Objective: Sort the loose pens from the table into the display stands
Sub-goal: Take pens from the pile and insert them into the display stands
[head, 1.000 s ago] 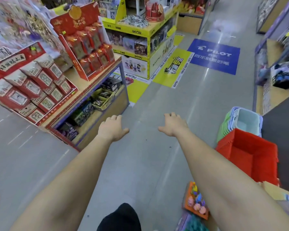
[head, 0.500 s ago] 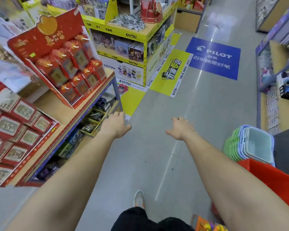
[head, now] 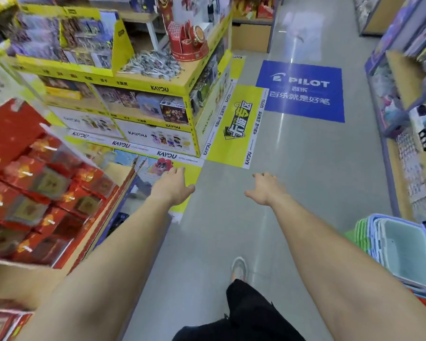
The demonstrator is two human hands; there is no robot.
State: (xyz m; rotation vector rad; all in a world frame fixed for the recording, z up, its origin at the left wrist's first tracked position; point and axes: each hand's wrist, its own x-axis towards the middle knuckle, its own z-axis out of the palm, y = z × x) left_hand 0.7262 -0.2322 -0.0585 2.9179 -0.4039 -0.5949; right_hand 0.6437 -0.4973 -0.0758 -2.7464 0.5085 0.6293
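Observation:
Both my arms reach forward over a grey shop aisle floor. My left hand [head: 174, 187] hangs with relaxed fingers beside the corner of a wooden display table, holding nothing. A little to the right, my right hand [head: 265, 189] is likewise held out with loose fingers and is empty. No loose pens and no pen display stands show in this view.
A wooden table with red gift boxes [head: 42, 190] stands at the left. Ahead left is a yellow KAYOU shelf unit [head: 143, 89]. Stacked plastic baskets [head: 401, 247] sit at the right by a shelf [head: 399, 134]. A blue PILOT floor sticker [head: 303, 92] lies ahead.
The view has advanced along the aisle: the red-box table slid back to the left, the yellow shelf and floor stickers came closer. Both hands stay held out and empty.

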